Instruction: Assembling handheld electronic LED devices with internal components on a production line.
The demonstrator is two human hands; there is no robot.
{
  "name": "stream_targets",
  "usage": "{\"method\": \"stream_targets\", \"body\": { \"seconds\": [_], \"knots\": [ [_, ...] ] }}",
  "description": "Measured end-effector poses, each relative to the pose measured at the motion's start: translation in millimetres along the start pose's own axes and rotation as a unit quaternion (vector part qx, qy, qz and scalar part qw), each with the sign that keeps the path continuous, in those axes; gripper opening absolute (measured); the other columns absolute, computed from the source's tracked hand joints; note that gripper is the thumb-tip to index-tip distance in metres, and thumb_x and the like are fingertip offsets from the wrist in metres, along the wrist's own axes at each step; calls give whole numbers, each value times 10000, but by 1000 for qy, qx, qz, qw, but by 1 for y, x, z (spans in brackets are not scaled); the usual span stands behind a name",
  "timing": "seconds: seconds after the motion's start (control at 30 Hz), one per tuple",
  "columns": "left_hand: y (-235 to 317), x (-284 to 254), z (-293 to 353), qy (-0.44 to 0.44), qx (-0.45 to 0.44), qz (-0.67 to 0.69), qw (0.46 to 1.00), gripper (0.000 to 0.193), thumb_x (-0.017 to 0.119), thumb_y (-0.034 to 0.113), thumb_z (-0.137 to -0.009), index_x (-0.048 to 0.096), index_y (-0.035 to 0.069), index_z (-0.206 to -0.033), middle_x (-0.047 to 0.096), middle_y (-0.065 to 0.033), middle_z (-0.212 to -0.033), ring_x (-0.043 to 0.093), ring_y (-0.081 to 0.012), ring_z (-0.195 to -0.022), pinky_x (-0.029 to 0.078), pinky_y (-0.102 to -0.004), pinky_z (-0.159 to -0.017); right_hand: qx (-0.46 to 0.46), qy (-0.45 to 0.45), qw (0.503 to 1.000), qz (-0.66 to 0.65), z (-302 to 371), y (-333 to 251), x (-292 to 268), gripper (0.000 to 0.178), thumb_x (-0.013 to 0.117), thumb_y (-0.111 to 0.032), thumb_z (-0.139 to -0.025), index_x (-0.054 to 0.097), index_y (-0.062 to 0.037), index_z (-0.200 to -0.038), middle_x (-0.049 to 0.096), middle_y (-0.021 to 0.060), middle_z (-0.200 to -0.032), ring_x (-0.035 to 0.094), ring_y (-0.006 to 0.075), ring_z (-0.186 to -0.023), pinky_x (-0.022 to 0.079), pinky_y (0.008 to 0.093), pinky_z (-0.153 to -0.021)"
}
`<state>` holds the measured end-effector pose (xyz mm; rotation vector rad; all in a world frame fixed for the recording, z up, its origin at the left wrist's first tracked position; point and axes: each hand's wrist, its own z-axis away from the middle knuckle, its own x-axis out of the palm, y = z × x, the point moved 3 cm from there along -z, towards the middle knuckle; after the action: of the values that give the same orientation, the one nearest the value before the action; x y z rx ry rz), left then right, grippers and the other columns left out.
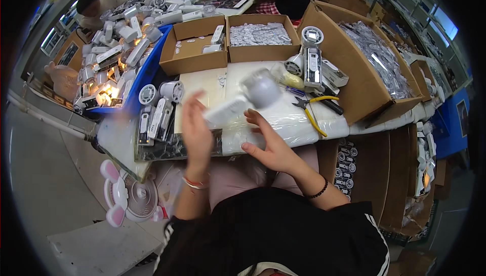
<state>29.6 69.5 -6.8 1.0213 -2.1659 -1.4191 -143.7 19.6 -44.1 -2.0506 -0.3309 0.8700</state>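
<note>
A white device (228,112) with a slim body and a large rounded head hangs tilted above the table, blurred by motion. Its narrow end lies against the palm of my left hand (196,129), which appears to hold it there; the fingers are smeared and the thumb is hidden. Just below the device, my right hand (271,147) has its fingers apart, with the fingertips close to the body; whether they touch it I cannot tell. Under both hands is a white, plastic-wrapped work surface (243,137).
Yellow-handled cutters (310,113) lie at the right. Similar devices stand at the left (161,116) and right (313,66). Behind are two cardboard boxes (195,62) (263,52); a large carton (354,94) of clear-wrapped parts flanks the right. A blue bin (144,86) overflows with devices.
</note>
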Motion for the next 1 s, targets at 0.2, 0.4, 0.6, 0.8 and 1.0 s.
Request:
{"method": "stream_targets", "body": {
  "seconds": [0.2, 0.4, 0.6, 0.8, 1.0],
  "knots": [
    [13, 42, 79, -197, -129, 150, 960, 206, 384, 101, -982, 494, -12, -1115, 538, -86, -1075, 491, -149, -1000, 377, -286, -939, 39, 72, 936, -342, 12, -5, -13, 664, 655, -76, -855, 256, -3, -1380, 535, 159, -1233, 553, 195, -1108, 432, 339, -974],
    [1, 33, 45, -162, 86, 58, 981, 510, 619, 80, -843, 386, -14, -1287, 443, -165, -1330, 441, -253, -1215, 355, -358, -1017, 148, 32, 971, -187, 2, 1, -52, 596, 736, -126, -755, 459, 13, -1264, 590, 89, -1067, 545, 119, -982, 455, 283, -859],
    [0, 24, 10, -369, 139, -86, 915, 702, 767, 59, -675, 442, 3, -1295, 489, -140, -1270, 487, -246, -1184, 372, -337, -1012, 0, -180, 974, 135, -18, -6, -77, 578, 744, -253, -735, 541, -26, -1226, 646, 178, -1035, 622, 327, -945, 480, 378, -848],
    [-24, 17, 16, -229, 90, -131, 960, 600, 768, 78, -702, 487, -17, -1224, 541, -145, -1133, 550, -258, -1051, 434, -341, -915, 84, 101, 965, 227, -19, -40, -237, 362, 661, -103, -807, 619, -41, -1161, 665, 64, -1001, 613, 139, -907, 487, 284, -811],
    [-26, 20, 0, -232, 51, -124, 964, 618, 773, 114, -727, 473, -37, -1246, 533, -156, -1166, 566, -270, -1067, 450, -336, -916, 287, 171, 831, 445, 12, 61, -467, 379, 660, -220, -854, 603, -26, -1174, 659, 99, -1032, 618, 177, -934, 482, 304, -819]
  ]
}}
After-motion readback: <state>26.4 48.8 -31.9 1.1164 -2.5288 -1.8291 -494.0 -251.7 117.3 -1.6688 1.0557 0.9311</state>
